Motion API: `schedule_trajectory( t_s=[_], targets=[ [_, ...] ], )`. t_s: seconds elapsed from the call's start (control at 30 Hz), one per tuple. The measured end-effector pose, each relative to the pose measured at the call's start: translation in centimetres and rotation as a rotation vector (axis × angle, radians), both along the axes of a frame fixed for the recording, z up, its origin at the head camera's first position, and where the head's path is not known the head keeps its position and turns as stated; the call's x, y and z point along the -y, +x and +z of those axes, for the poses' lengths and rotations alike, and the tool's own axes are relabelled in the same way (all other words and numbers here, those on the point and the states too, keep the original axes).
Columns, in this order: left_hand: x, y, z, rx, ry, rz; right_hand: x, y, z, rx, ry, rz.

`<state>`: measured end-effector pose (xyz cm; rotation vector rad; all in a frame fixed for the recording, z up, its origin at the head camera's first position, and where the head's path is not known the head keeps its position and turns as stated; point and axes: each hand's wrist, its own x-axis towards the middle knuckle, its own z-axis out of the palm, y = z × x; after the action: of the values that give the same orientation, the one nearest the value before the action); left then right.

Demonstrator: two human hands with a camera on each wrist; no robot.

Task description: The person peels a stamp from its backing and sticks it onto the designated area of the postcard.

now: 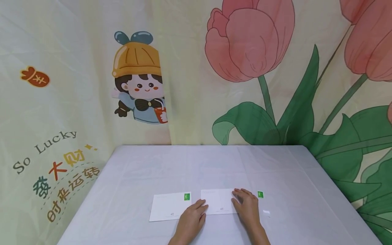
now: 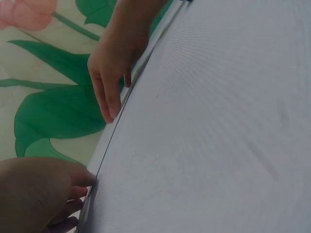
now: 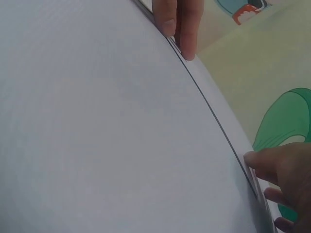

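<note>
In the head view, a plain white envelope or card [image 1: 215, 202] lies flat on the white-covered table between two hands. The left hand [image 1: 190, 219] touches its left edge with extended fingertips. The right hand [image 1: 247, 206] rests over its right end, covering that corner. Both wrist views show the fingertips of the left hand [image 2: 41, 191] and the right hand [image 3: 286, 172] along a thin, dark-lined edge. A second white envelope or card [image 1: 166, 206], with a green stamp [image 1: 187, 197] at its upper right, lies to the left; the left hand hides its lower right corner.
Another green stamp [image 1: 260, 194] lies on the table [image 1: 147, 166] just right of the right hand. Below it is a small glossy, pale piece [image 1: 266, 213]. A printed curtain [image 1: 190, 68] hangs behind the table's far edge.
</note>
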<state>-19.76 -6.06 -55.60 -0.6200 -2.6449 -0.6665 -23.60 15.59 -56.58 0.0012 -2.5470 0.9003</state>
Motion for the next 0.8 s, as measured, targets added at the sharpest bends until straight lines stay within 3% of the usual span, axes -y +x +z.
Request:
schedule_trajectory(
  t_s=[0.17, 0.3, 0.53, 0.8],
  targets=[
    [0.1, 0.0, -0.1, 0.001, 0.007, -0.005, -0.7, 0.1, 0.4, 0.087, -0.12, 0.029],
    [0.1, -0.1, -0.2, 0.01, 0.005, -0.01, -2.5, 0.4, 1.3, 0.142, -0.225, 0.007],
    [0.1, -0.1, -0.1, 0.014, 0.003, -0.005, -6.6, 1.0, 2.3, 0.151, -0.224, -0.079],
    [0.2, -0.1, -0.2, -0.002, 0.004, -0.011, -8.3, 1.0, 1.3, 0.254, -0.217, -0.163]
  ],
)
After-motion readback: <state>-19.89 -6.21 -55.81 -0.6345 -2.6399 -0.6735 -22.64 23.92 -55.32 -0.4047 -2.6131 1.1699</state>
